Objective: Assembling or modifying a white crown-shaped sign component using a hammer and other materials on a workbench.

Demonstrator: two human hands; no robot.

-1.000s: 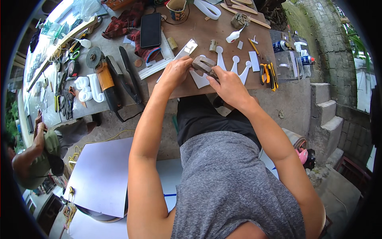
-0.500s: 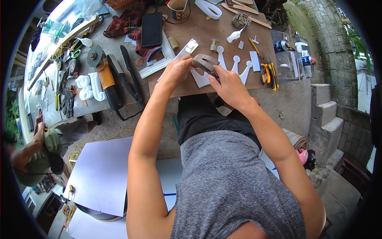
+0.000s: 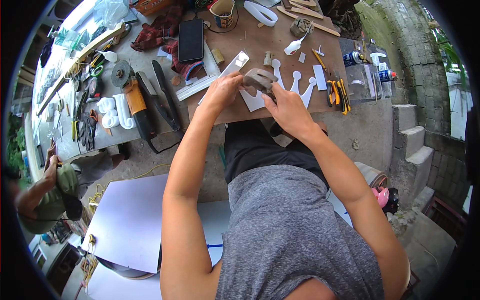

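My right hand [image 3: 290, 111] is closed around a claw hammer [image 3: 261, 80], whose worn grey-brown head with a split claw shows above the thumb. My left hand [image 3: 225, 91] is closed just left of it, fingertips beside the hammer head; what they pinch is hidden. Under and beyond that hand lies a shiny pale strip [image 3: 237, 62]. A white crown-shaped cutout [image 3: 296, 90] with round-tipped points lies partly beneath the hammer and my right hand, on the brown board [image 3: 240, 116] at the table's near edge.
An angle grinder [image 3: 134, 97], white foam-like letters [image 3: 116, 111] and a phone [image 3: 191, 40] lie to the left. Yellow-handled cutters [image 3: 340, 95], a small glue bottle [image 3: 293, 47] and spray cans [image 3: 354, 58] are rightward. Another person [image 3: 50, 185] is at the far left.
The hammer head has tilted and shifted slightly right between my hands. Both hands stay nearly in place, and the view has moved a little.
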